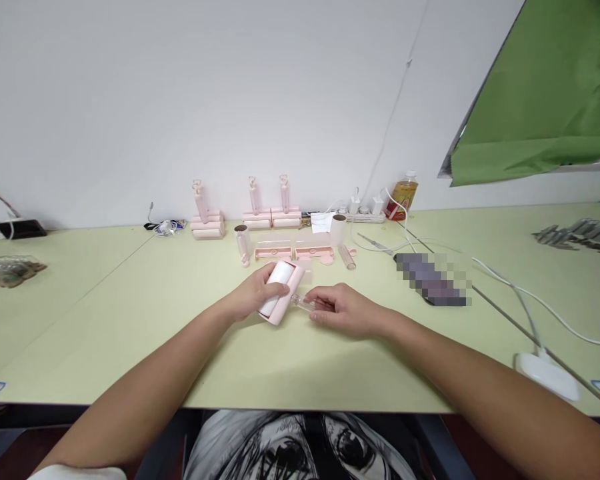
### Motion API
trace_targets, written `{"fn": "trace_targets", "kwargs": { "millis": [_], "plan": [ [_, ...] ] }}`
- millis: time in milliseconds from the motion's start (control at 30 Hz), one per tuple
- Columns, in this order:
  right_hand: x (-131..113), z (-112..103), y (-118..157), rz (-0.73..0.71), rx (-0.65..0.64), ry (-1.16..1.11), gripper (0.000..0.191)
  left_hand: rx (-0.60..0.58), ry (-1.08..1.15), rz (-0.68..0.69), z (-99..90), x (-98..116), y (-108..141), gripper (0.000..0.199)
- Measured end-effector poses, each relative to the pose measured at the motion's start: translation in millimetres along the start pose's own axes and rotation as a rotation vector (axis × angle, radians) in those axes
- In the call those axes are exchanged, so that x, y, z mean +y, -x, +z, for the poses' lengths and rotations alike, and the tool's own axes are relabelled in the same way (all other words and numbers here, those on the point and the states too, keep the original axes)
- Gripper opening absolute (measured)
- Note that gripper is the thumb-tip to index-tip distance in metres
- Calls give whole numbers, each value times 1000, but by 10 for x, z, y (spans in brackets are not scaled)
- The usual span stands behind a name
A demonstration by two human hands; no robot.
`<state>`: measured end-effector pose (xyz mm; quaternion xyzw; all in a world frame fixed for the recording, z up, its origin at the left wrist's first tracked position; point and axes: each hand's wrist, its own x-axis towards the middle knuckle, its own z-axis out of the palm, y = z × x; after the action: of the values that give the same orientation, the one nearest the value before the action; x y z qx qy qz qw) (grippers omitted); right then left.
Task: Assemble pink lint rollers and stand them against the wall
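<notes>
You've got your left hand (pixel 253 293) clamped around a white cylindrical roll in a pale pink plastic case (pixel 282 308), held tilted above the pale yellow-green tabletop (pixel 320 373) near its middle; your thumb lies across the front, while the roll hides most of your other fingers. Over on the other side, your right hand (pixel 347 310) is closed on a slim, clear plastic handle (pixel 303 304), its end right at the case's pink edge. Whether the two actually touch or join, I can't tell, and your curled fingers cover the handle's far end. Just beyond your hands sit two open pink plastic trays (pixel 314 253), their clear upper parts barely readable against the table, and to their right a white tube with a brown cardboard core (pixel 338 230). Along the wall stand three pink rollers with upright translucent handles (pixel 257 219), details too small to read. To your right, pixel blocks blot out most of a dark, flat phone (pixel 433 280). The frame's right edge cuts off the crinkled green sheet (pixel 545 100); its left edge slices through a clear plastic bag (pixel 10 271), contents unclear.
</notes>
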<state>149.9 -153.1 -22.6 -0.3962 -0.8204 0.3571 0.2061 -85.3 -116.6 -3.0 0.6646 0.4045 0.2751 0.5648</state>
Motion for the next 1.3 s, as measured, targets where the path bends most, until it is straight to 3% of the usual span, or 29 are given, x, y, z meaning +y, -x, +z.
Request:
{"fn": "trace_targets", "kwargs": {
  "millis": [300, 667, 900, 1067, 1167, 1233, 1300],
  "plan": [
    [-52, 30, 7, 28, 40, 126, 28, 91, -182, 30, 39, -10, 20, 45],
    [-112, 72, 13, -42, 42, 219, 23, 105, -103, -9, 147, -44, 9, 44],
    [-93, -8, 15, -64, 10, 97, 24, 117, -44, 30, 248, -99, -36, 41],
    [-31, -89, 13, -15, -126, -167, 27, 110, -95, 179, 333, -154, -9, 42],
    [-38, -94, 5, 32, -111, -164, 24, 84, -256, 327, 275, -109, -27, 42],
    [-62, -81, -1, 21, -52, -118, 24, 141, -410, 468, 155, -81, -81, 43],
    [-88, -62, 0, 3, -15, -92, 24, 289, -539, 558, 2, -95, -160, 49]
  ]
}}
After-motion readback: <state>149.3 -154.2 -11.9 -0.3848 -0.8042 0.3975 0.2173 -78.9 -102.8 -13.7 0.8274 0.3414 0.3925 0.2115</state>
